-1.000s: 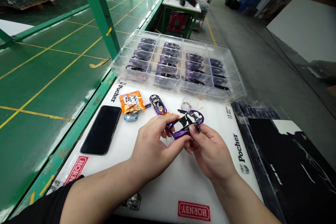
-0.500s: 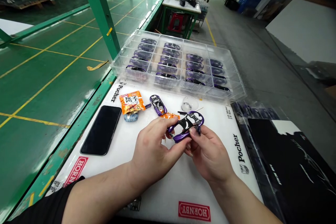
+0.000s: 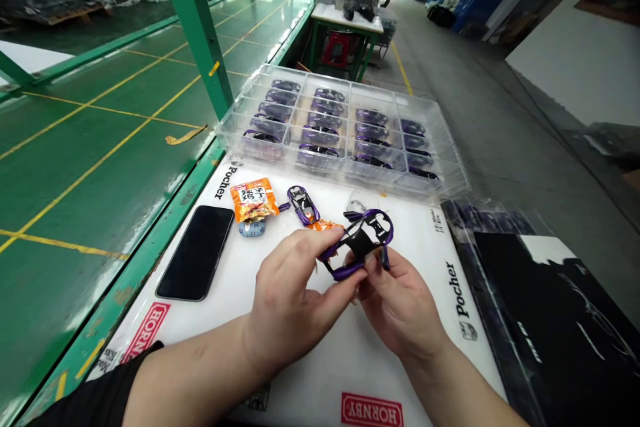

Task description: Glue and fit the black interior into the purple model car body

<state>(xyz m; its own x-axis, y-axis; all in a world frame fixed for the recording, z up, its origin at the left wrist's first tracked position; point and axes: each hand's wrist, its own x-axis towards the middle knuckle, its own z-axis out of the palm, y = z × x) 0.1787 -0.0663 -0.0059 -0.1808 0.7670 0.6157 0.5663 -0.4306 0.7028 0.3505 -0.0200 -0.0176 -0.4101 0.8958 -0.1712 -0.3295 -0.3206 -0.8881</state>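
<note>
Between my two hands is a purple and black model car body (image 3: pixel 361 240), held tilted above the white mat. My left hand (image 3: pixel 295 287) pinches its near-left end, thumb below and fingers above. My right hand (image 3: pixel 400 300) grips the right end, its thumb against the lower side; some of its fingers are hidden behind the body. Just beyond my left hand lies a second purple and black car body (image 3: pixel 303 205). A small clear round dish (image 3: pixel 363 201) sits behind the held body, partly covered by it.
A clear compartment tray (image 3: pixel 325 163) with several purple car bodies spans the far end of the mat (image 3: pixel 310 380). To the left lie a black phone (image 3: pixel 196 252), an orange snack packet (image 3: pixel 254 200) and a small blue item (image 3: pixel 251 228). A black box (image 3: pixel 565 320) is at right.
The car body has tilted slightly in my hands, so its top reflects differently. Both hands keep their hold. The whole view has shifted slightly.
</note>
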